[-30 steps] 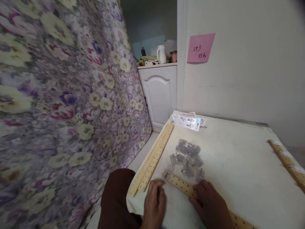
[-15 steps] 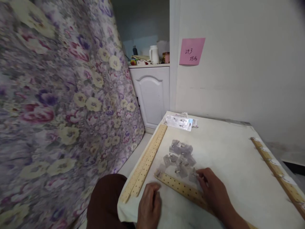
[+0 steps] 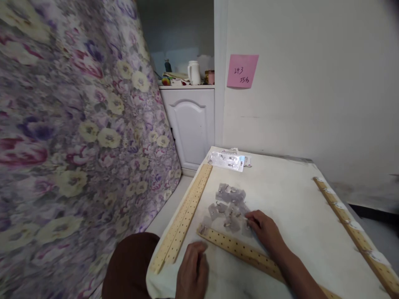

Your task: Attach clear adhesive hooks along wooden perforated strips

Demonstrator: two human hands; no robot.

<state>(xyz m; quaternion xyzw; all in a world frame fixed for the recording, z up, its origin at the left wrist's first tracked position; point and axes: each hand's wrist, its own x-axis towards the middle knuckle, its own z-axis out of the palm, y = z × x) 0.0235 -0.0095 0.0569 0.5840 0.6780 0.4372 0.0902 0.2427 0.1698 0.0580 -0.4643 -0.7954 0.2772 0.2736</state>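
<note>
My right hand point(image 3: 264, 230) reaches across a perforated wooden strip point(image 3: 237, 249) into a pile of small clear bags with metal parts point(image 3: 229, 203). Its fingertips are curled and touch the nearest bag at the pile's right edge; whether they grip it is hidden. My left hand point(image 3: 192, 272) rests with curled fingers on the white table point(image 3: 289, 207) near the strip's left end, with nothing visible in it.
Two long perforated wooden strips point(image 3: 183, 216) lie along the table's left edge, another point(image 3: 352, 226) along the right edge. A clear blister pack point(image 3: 227, 160) lies at the far corner. A floral cloth point(image 3: 71, 137) hangs at left. A white cabinet point(image 3: 190, 124) stands behind.
My right hand moved forward from the wooden strip to the pile of small bags. The view shifted to the right. My left hand stayed near the strip's end.
</note>
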